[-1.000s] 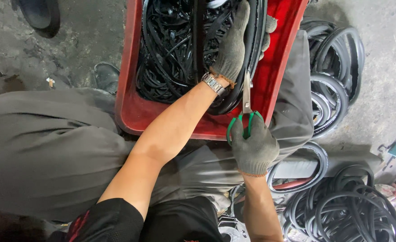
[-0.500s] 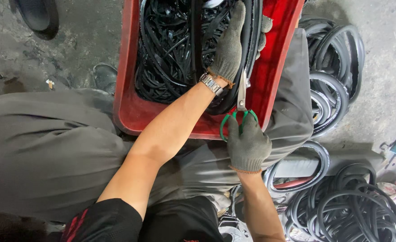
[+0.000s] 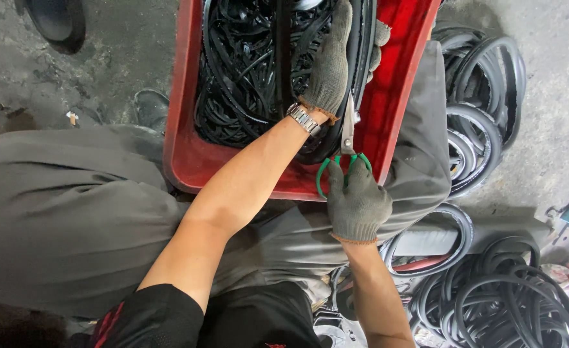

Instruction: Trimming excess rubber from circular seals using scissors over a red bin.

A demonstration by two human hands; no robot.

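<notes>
My left hand (image 3: 331, 64) grips a rubber ring (image 3: 361, 77) taut over the red crate (image 3: 181, 129) while my right hand (image 3: 356, 201) clenches green-handled scissors (image 3: 347, 138) against it.

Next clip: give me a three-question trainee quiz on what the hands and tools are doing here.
1. True or false: the right hand holds green-handled scissors.
2. What does the left hand rest on? A) a black rubber ring at the rim of the red crate B) a hammer C) a cup
3. What sits on the left wrist?

Key:
1. True; the blades point up toward the ring.
2. A
3. A metal wristwatch.
</notes>
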